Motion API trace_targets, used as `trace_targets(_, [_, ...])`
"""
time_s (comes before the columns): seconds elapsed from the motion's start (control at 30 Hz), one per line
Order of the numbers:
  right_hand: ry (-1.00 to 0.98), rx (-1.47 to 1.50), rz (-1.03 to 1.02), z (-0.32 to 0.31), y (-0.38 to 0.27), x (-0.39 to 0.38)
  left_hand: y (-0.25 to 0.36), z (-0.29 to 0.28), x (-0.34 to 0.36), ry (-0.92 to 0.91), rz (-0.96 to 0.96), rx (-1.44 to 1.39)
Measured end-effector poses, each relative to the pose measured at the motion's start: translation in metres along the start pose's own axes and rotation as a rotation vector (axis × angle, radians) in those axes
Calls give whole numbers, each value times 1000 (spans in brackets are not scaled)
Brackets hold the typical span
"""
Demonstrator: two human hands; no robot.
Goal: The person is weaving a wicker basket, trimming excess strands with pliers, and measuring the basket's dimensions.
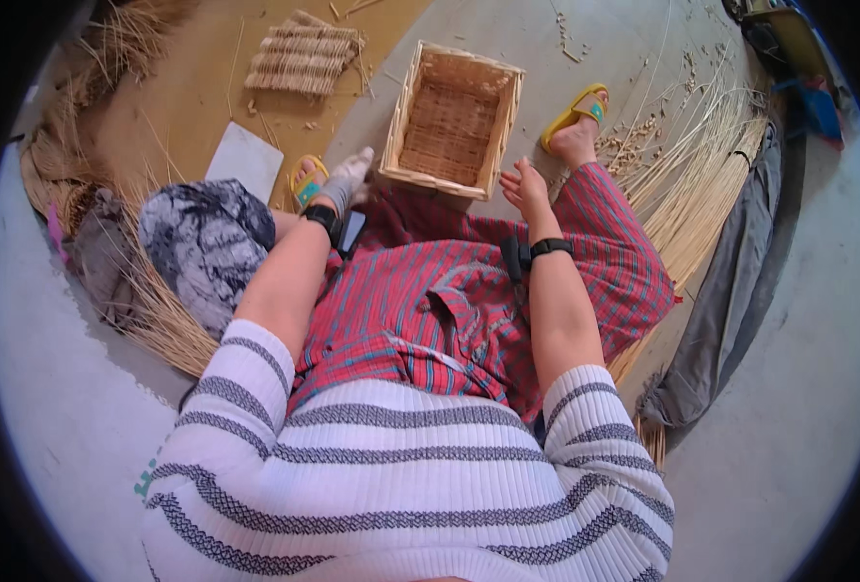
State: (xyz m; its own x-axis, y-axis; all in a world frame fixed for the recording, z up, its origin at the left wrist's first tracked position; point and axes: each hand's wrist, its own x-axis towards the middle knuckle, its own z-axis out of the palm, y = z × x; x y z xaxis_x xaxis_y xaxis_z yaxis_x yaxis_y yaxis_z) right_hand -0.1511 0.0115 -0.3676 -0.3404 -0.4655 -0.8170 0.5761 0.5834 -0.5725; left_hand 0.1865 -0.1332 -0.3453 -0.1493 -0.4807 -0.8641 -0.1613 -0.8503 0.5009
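Observation:
A rectangular woven wicker basket [452, 179] stands on the floor in front of me, its open top facing up and its inside bare. My left hand [349, 178], in a pale grey glove, is beside the basket's near left corner with its fingers stretched forward; it holds nothing that I can see. Bare and palm partly turned up, my right hand [524, 187] is just right of the basket's near right corner. Its fingers are apart and slightly curled, with nothing in them. Dark straps with small devices circle both wrists.
A woven straw mat [306, 55] lies on a brown board at the back left, near a white flat sheet [246, 155]. Long straw bundles [706, 209] stretch along the right, with scattered cut bits beside them. Grey patterned cloth [205, 242] covers my left side.

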Motion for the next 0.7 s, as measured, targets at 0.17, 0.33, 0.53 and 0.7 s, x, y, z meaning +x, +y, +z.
trace_targets(0.17, [283, -786, -578, 73, 3, -14, -17, -12, 14, 58, 571, 622])
trace_targets(0.33, [216, -1003, -441, 78, 0, -17, -5, 5, 0, -24, 629, 642])
trace_targets(0.53, [259, -990, -367, 97, 16, -31, 15, -12, 26, -68, 609, 430])
trace_targets(0.7, [-434, -767, -308, 128, 27, -97, 95, -12, 22, 410, 942, 499])
